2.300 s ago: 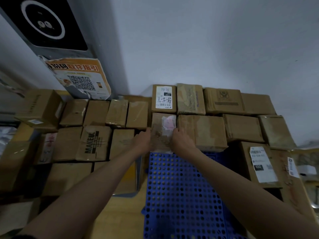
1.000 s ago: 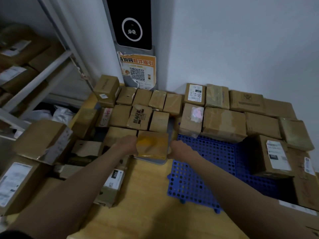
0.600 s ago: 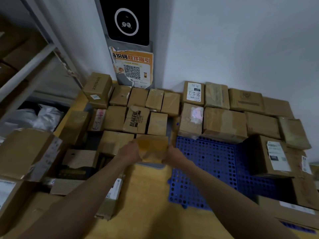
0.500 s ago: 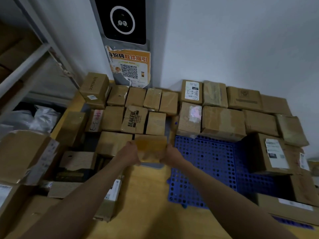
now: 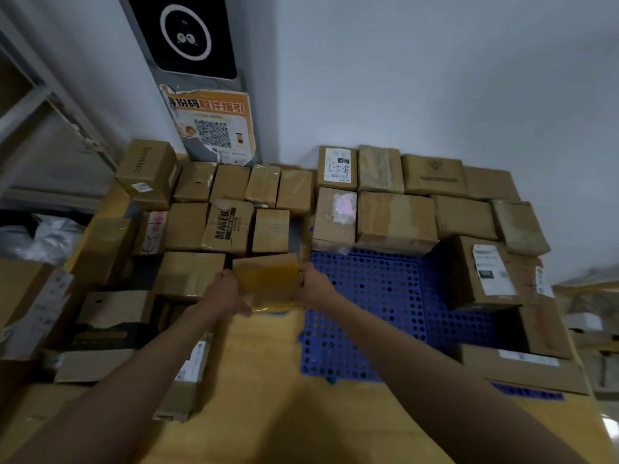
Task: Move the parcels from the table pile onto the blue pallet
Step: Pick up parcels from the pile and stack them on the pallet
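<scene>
Blue pallet (image 5: pixel 368 296) far part hidden under boxes; parcel (image 5: pixel 266 279) lower edge behind left hand (image 5: pixel 224 294).

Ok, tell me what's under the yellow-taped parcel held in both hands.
Under the yellow-taped parcel, a strip of yellow edge and something grey show on the wooden table. Whatever lies directly beneath is covered by the parcel, the left hand and the right hand.

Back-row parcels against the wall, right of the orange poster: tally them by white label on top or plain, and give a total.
White-labelled parcel: 1
Plain brown parcels: 3
Total: 4
</scene>
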Available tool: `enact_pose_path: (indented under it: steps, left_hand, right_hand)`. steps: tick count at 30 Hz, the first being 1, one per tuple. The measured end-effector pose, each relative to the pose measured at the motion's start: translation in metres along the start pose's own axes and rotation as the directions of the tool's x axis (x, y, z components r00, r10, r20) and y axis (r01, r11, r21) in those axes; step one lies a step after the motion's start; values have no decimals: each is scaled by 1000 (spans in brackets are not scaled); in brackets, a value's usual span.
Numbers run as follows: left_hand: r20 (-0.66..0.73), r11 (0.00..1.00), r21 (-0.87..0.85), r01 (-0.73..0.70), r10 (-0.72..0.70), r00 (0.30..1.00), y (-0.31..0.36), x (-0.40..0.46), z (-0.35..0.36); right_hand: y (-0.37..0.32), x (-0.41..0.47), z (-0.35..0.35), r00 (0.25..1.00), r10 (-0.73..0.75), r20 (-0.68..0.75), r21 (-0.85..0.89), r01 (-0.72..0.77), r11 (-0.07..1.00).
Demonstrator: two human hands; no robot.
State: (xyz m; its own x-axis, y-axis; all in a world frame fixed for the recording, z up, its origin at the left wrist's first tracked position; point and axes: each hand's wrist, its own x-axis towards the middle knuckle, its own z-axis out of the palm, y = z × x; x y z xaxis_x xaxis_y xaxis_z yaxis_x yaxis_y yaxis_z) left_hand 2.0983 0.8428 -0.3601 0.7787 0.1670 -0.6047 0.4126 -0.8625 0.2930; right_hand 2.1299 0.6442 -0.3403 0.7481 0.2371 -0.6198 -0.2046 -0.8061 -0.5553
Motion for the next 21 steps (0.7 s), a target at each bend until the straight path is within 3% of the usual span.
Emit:
enact_pose_path:
  steps: [12,21]
  left_hand:
    - [-83,998,60,34,-29,996,80,-43,24]
    - [-54,998,41,-48,50,997,157,-51,60]
  right_hand:
    - [70,-44,-40,993,-120,0,-37,120,992]
    - [144,-51,-82,1000,-12,-15,-2,12,1000]
